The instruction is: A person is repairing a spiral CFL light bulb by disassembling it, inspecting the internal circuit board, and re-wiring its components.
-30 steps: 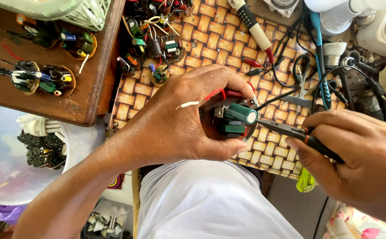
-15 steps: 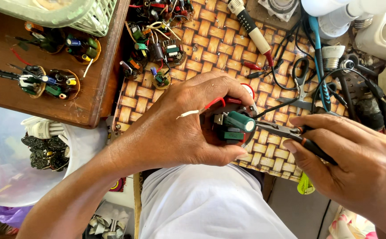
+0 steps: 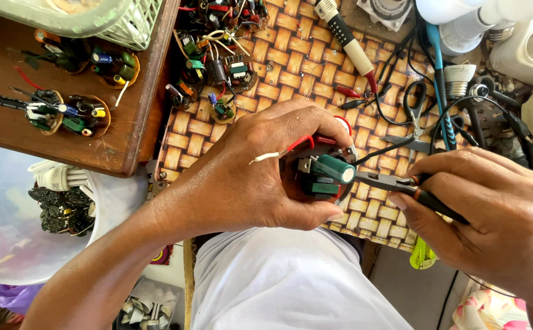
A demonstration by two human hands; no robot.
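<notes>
The circuit board (image 3: 322, 174), small and round with a green capacitor (image 3: 335, 168) standing on it, sat in the left hand (image 3: 251, 177) above the near edge of the woven mat (image 3: 291, 67). That hand's grip was closed around the board, thumb below and fingers curled over the far side, with a red wire (image 3: 300, 143) and a white wire (image 3: 266, 157) sticking out between the fingers. The right hand (image 3: 492, 208) had its grip closed on the handles of the pliers (image 3: 395, 183), whose nose touched the board just beside the capacitor.

Farther on the mat lay more boards (image 3: 217, 73) in a loose heap, a probe (image 3: 347, 41) with a white and black handle, and scissors (image 3: 416, 113) among black leads. A blue tool (image 3: 439, 79) lay to the right of the scissors. On the left, a brown wooden table (image 3: 64, 137) carried other round boards (image 3: 64, 110), with a green basket (image 3: 95, 18) at its far edge. Below it stood a white bucket (image 3: 113, 201) holding dark parts. A white shirt (image 3: 285, 281) filled the near middle.
</notes>
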